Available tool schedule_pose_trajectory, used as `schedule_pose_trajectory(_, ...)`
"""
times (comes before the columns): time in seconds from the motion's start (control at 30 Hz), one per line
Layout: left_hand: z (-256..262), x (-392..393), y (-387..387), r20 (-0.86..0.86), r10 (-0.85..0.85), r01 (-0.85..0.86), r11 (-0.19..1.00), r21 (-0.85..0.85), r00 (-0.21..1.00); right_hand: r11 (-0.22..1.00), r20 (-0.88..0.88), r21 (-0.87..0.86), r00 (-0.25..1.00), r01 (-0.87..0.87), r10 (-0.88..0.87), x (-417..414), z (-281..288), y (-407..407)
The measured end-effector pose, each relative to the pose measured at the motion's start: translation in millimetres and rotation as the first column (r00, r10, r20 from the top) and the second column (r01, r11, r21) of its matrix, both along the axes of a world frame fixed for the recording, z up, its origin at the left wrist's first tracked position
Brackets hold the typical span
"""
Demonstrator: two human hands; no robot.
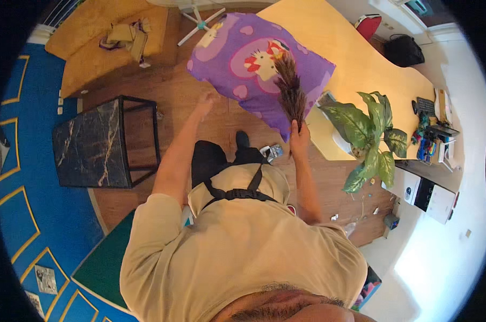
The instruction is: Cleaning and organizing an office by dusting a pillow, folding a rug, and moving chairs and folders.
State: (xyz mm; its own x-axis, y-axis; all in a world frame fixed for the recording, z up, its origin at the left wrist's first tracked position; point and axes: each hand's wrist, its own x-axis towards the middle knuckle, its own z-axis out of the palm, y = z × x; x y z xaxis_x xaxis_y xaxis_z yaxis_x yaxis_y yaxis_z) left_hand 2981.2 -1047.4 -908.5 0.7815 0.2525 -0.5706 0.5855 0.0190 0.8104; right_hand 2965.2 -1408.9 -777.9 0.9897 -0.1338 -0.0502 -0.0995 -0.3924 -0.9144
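Observation:
A brown feather duster (290, 84) is held in my right hand (299, 135), its feathers lying over a purple cushion or folded cloth. This purple piece (222, 66) bears pink hearts and a cartoon cat figure, and its right part overlaps the corner of the light wooden desk (327, 32). My left hand (206, 104) is just below the purple piece's lower left edge, blurred, holding nothing that I can see. What supports the purple piece from beneath is hidden.
Right of my right hand, a potted plant (371, 129) spreads over the desk edge. A black marble-patterned side table (92, 145) stands at the left. Beyond it is a tan sofa (82, 48). A white star-shaped chair base (202, 25) and small litter (334, 217) are on the floor.

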Motion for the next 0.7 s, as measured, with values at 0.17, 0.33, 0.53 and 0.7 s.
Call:
schedule_pose_trajectory(0.17,22.5,77.5,-15.6,0.033,-0.137,0.139,0.988,-0.061,0.990,0.882,0.229,-0.376,0.951,0.284,-0.208,52.8,-77.1,52.6)
schedule_pose_trajectory(0.33,-25.3,93.8,92.9,0.068,-0.100,0.115,0.956,-0.271,0.993,0.918,0.156,-0.325,0.945,-0.227,0.289,69.5,-37.7,153.3)
schedule_pose_trajectory(0.53,-1.5,112.3,132.3,-0.003,-0.190,0.182,0.946,-0.269,0.982,0.855,0.124,-0.398,0.943,0.333,-0.309,113.7,-40.2,185.4)
schedule_pose_trajectory(0.7,0.3,153.5,154.5,0.001,-0.336,0.315,0.880,-0.355,0.942,0.920,-0.073,-0.332,0.978,-0.210,0.197,105.5,-42.9,239.6)
